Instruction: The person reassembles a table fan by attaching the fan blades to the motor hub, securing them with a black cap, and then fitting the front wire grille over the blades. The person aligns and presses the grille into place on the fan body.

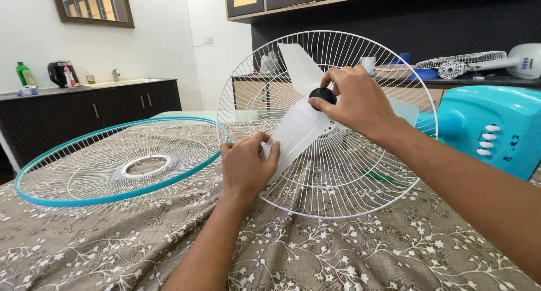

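- Translucent white plastic makes up the fan blade (298, 127), broad and smooth, with one lobe reaching down to the left, a second rising behind the hub and a third partly hidden by the right wrist
- Blade sits inside the rear guard (327, 172), a round cage of thin white wires that fan out from the centre, tilted up on the table
- At the hub, a small black round cap (322, 95) stands out against the pale plastic
- right hand (358, 102) has its thumb and fingertips pinched around that cap
- left hand (245, 164) grasps the lower blade lobe by its edge, fingers curled over the front of it
- Behind the guard, at the right, lies the turquoise fan body (490, 127) with a row of white buttons
- Left of the hands, the front guard (121, 161), white wires inside a turquoise rim, lies nearly flat on the brown floral tablecloth (338, 251)
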